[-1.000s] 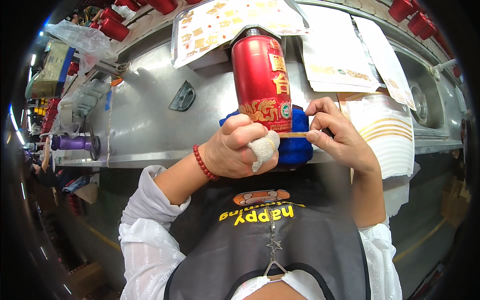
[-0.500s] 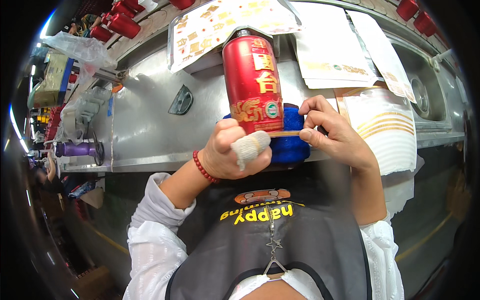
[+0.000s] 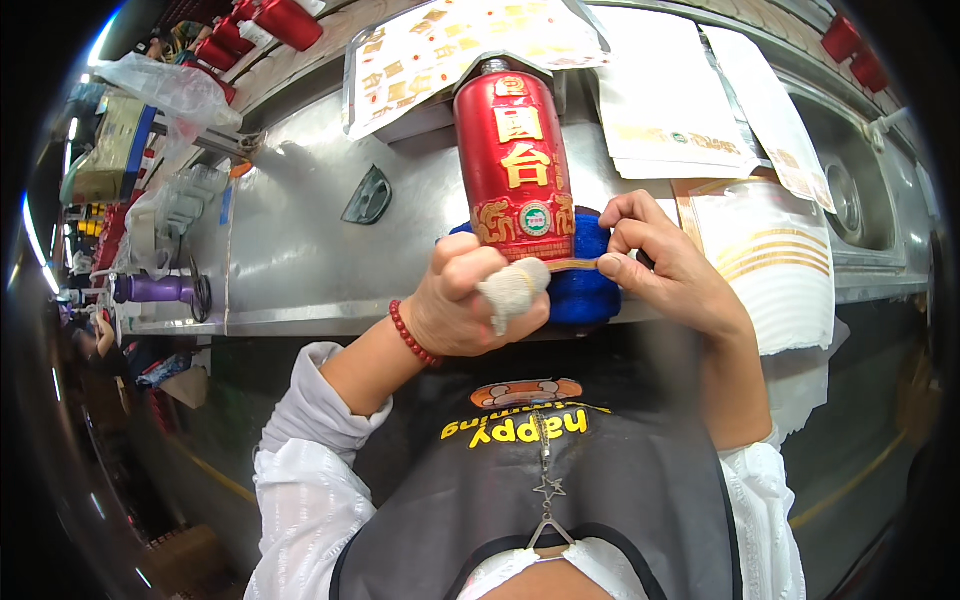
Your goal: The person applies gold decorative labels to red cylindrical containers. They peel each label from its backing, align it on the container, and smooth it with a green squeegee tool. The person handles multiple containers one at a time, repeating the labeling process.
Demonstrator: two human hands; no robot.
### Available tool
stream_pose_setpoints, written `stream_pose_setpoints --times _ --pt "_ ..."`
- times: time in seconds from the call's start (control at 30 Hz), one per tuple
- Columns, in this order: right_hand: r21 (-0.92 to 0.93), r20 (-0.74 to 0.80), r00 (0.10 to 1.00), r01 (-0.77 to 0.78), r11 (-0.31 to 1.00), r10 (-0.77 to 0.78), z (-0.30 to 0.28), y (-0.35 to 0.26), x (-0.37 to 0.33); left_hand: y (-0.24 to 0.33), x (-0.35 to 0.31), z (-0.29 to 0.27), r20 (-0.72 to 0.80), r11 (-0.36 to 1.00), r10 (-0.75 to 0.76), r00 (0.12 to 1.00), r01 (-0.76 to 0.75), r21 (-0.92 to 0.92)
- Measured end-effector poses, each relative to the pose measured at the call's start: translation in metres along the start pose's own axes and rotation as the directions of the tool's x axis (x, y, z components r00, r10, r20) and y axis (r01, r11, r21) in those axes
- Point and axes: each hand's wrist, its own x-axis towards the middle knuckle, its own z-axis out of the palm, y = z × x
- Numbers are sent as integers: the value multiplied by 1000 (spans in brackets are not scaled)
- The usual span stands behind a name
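A red bottle [image 3: 512, 130] with gold lettering and a round green emblem lies on a blue padded rest [image 3: 588, 295], its neck pointing away from me. Around its base end runs a narrow gold strip [image 3: 574, 265]. My left hand [image 3: 450, 300] is closed at the bottle's base, a pale cloth cover [image 3: 516, 290] on one digit pressing where the strip meets the bottle. Between thumb and forefinger, my right hand [image 3: 665, 262] pinches the strip's free end, off the bottle's right side. The left fingertips are partly hidden.
Behind the bottle is a tray [image 3: 400, 75] covered with a sheet of gold labels. Label sheets [image 3: 680, 100] and a stack with gold strips [image 3: 770, 250] lie at right, beside a sink [image 3: 850, 190]. A dark tape-dispenser-like piece [image 3: 368, 196] sits left. Red bottles [image 3: 288, 22] stand at the back.
The bottle has turned about its length, bringing the lettering and emblem nearer its middle. Both hands keep nearly the same places. The red bottles at the back have shifted right.
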Motion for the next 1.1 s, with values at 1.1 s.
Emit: stream_pose_setpoints --times 1.1 --pt "14 -39 999 -8 1000 9 7 1 4 6 -6 -5 18 997 -69 997 68 34"
